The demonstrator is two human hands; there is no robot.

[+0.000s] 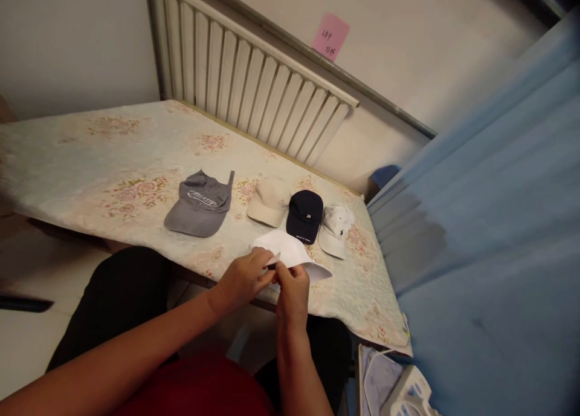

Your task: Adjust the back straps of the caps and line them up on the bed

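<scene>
A white cap (294, 250) lies at the near edge of a table covered with a floral cloth (113, 156). My left hand (244, 277) and my right hand (292, 289) both pinch its back edge, fingers closed on the strap area. Beyond it lie a grey cap (199, 203), a beige cap (269, 201), a dark navy cap (305, 216) and a small white cap (335, 228), in a row.
A white radiator (244, 77) stands against the wall behind the table, with a pink note (330, 36) above it. A blue curtain (489, 222) hangs at the right. A white and blue device (408, 392) sits on the floor at lower right.
</scene>
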